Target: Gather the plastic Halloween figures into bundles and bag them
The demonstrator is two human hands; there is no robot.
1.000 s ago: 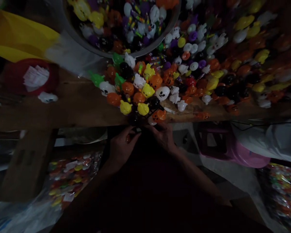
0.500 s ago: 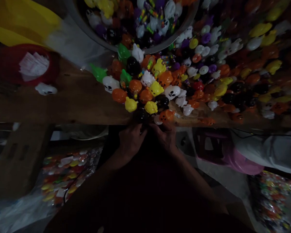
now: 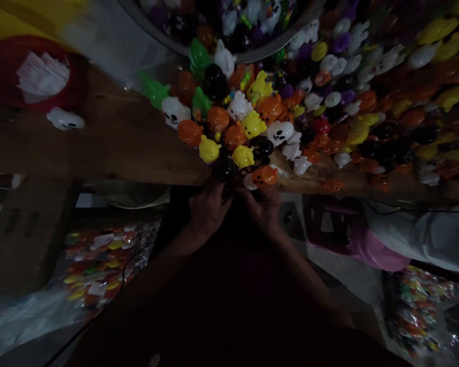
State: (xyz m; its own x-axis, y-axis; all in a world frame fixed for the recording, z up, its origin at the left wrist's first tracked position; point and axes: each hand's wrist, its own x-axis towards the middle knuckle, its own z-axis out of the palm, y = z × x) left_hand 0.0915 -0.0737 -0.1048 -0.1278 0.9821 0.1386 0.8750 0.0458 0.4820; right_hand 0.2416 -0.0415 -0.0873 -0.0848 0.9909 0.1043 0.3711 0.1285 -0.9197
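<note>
Both hands work close together at the front edge of the wooden table in dim light. My left hand (image 3: 210, 208) is closed, its fingertips just below a round black toy (image 3: 225, 169); what they pinch is too dark to make out. My right hand (image 3: 265, 206) is also closed, with its fingers right under an orange pumpkin toy (image 3: 263, 176) and a small white toy (image 3: 250, 182). Whether it grips either one is hidden. Just beyond sit yellow toys (image 3: 243, 156), a white skull-faced toy (image 3: 280, 133) and several orange, green and black ones in a heap.
A large metal basin (image 3: 265, 52) of toys stands at the back. Loose toys spread over the table's right side. At left are a red bowl (image 3: 78, 76) holding paper slips and a white ghost toy (image 3: 65, 119). Below are bagged toys (image 3: 103, 260) and a pink stool (image 3: 382, 252).
The view has shifted slightly, so the basin and bowl appear higher. An orange toy by my right hand has turned a little. Both hands stay at the table edge.
</note>
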